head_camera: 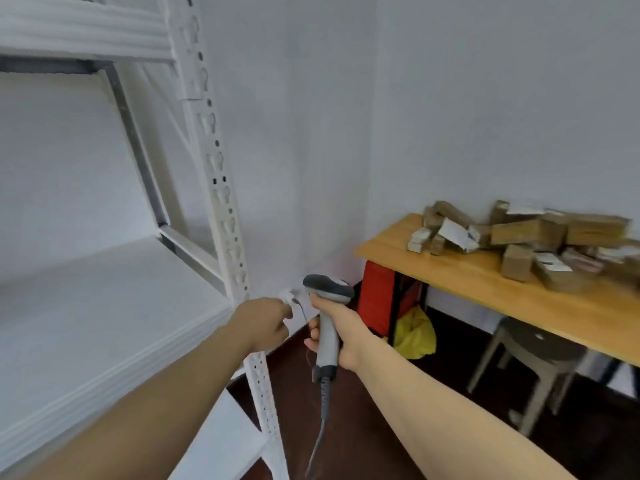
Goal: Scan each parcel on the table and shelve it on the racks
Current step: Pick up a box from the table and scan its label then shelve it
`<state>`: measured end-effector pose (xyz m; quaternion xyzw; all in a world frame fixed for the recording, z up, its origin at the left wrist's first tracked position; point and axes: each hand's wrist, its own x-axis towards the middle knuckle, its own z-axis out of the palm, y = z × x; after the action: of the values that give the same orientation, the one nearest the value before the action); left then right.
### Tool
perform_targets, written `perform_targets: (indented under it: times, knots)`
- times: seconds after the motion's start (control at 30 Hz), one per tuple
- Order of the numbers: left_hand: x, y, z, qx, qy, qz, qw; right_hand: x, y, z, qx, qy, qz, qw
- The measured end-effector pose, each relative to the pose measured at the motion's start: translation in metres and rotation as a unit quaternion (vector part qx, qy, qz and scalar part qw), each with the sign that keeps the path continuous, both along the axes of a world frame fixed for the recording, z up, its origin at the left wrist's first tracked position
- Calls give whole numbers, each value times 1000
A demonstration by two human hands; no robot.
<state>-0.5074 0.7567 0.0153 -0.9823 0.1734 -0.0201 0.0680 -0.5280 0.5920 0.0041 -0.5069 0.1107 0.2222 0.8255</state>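
Beside the white rack (221, 188), our right hand (343, 329) grips the handle of the grey barcode scanner (327, 291), its cable (322, 424) hanging down. Our left hand (265, 323) is curled at the rack's post, next to a small white object (289, 295); we cannot tell whether it holds it. Cardboard parcels (519, 233) lie heaped on the wooden table (478, 282) to the right, well apart from both hands.

Grey stool (530, 351), crumpled yellow bag (414, 336), red panel (375, 299) just beside it, dark floor (353, 427).
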Motion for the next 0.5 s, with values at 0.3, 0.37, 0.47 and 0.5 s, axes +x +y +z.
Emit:
perform_targets:
  times: [0.3, 0.37, 0.47, 0.5]
  knots:
    - [86, -211, -32, 0, 33, -188, 982, 25, -199, -27, -2, 40, -217, 975]
    - [108, -251, -41, -6, 44, -214, 976, 36, -235, -33, 7, 51, -254, 966]
    - [147, -315, -50, -35, 54, -246, 967, 62, -293, -38, 17, 66, -312, 948]
    - [161, -337, -52, -51, 64, -251, 964, 73, -313, -38, 17, 75, -328, 941]
